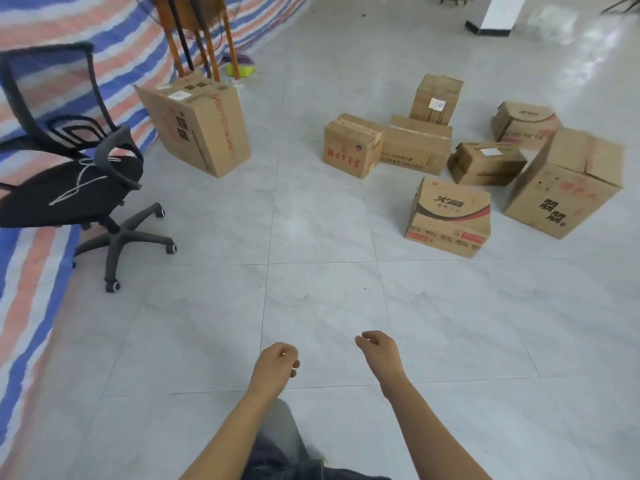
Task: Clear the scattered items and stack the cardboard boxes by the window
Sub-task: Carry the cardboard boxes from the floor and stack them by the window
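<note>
Looking down on a black mesh swivel chair at the left, at the edge of a blue, red and white striped tarpaulin; facing a tall brown cardboard box standing alone on the pale grey tiled floor before orange wooden legs; holding out the left hand and right hand, fingers loosely curled, gripping nothing; viewing seven smaller brown cardboard boxes lying scattered close together, well apart, at right.

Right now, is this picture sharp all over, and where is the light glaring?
Head view: glare whitens the glossy floor at upper right. The tall box near the right edge looks slightly soft. The wide lens bows the tile seams and the striped tarp toward the edges.
</note>
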Action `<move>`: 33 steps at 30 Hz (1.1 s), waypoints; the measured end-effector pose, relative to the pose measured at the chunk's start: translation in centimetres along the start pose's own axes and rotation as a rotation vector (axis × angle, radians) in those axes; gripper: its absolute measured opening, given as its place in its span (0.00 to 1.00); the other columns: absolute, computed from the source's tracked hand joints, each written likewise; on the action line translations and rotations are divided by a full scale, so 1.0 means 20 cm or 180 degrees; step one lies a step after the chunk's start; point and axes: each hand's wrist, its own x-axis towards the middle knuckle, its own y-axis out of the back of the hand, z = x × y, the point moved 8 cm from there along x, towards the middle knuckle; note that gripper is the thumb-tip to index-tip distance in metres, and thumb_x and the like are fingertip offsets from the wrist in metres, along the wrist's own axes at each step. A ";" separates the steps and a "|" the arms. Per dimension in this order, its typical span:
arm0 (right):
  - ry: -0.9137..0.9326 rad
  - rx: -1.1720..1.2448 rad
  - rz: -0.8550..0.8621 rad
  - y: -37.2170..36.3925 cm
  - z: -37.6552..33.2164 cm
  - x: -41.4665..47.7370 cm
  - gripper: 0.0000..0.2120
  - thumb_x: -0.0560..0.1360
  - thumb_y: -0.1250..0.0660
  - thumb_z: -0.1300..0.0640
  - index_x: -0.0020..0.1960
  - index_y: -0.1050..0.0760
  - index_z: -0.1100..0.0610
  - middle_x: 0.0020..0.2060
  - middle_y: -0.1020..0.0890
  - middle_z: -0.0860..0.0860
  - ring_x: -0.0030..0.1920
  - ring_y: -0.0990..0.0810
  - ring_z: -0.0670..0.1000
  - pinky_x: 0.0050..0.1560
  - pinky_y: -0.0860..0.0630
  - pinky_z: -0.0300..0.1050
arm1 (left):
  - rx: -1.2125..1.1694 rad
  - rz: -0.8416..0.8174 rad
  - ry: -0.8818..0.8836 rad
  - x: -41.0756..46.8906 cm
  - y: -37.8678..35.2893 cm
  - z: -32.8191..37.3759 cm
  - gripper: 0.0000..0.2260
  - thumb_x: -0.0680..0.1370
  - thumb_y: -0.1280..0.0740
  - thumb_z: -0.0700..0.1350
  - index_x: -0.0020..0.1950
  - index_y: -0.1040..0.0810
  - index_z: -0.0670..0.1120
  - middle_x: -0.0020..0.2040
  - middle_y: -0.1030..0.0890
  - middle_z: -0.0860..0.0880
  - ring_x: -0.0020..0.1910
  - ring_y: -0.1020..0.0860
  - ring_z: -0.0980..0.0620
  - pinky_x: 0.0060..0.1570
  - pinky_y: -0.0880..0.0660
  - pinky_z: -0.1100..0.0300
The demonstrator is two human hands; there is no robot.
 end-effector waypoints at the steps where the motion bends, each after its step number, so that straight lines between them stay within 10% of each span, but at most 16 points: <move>1: -0.0079 0.0039 0.0031 0.01 -0.02 0.06 0.18 0.77 0.38 0.56 0.65 0.30 0.60 0.53 0.25 0.51 0.53 0.29 0.50 0.52 0.34 0.41 | -0.0045 -0.0001 0.0107 0.08 0.00 0.02 0.07 0.79 0.42 0.41 0.46 0.25 0.43 0.45 0.21 0.45 0.39 0.24 0.51 0.41 0.30 0.60; 16: 0.0006 0.0376 0.0804 0.21 -1.00 1.06 0.15 0.77 0.38 0.57 0.63 0.28 0.60 0.51 0.24 0.51 0.50 0.27 0.50 0.49 0.33 0.41 | -0.0445 -0.0286 -0.0361 1.37 0.15 1.35 0.06 0.78 0.40 0.40 0.43 0.25 0.43 0.40 0.21 0.46 0.35 0.24 0.51 0.40 0.31 0.58; 24: -0.0680 0.0848 0.1100 0.45 -0.90 1.44 0.14 0.77 0.38 0.59 0.60 0.26 0.63 0.45 0.24 0.52 0.45 0.27 0.52 0.48 0.31 0.45 | 0.0394 -0.0878 0.0308 1.73 -0.31 1.49 0.06 0.77 0.41 0.39 0.43 0.26 0.42 0.37 0.22 0.46 0.32 0.25 0.51 0.35 0.32 0.61; 33: 0.0060 0.1073 0.1222 1.18 -1.54 2.34 0.16 0.77 0.38 0.58 0.63 0.28 0.61 0.49 0.24 0.52 0.46 0.28 0.51 0.46 0.33 0.44 | 0.0100 -0.0515 -0.0339 2.27 -0.69 2.38 0.07 0.78 0.40 0.39 0.42 0.26 0.42 0.39 0.21 0.45 0.35 0.25 0.50 0.37 0.32 0.60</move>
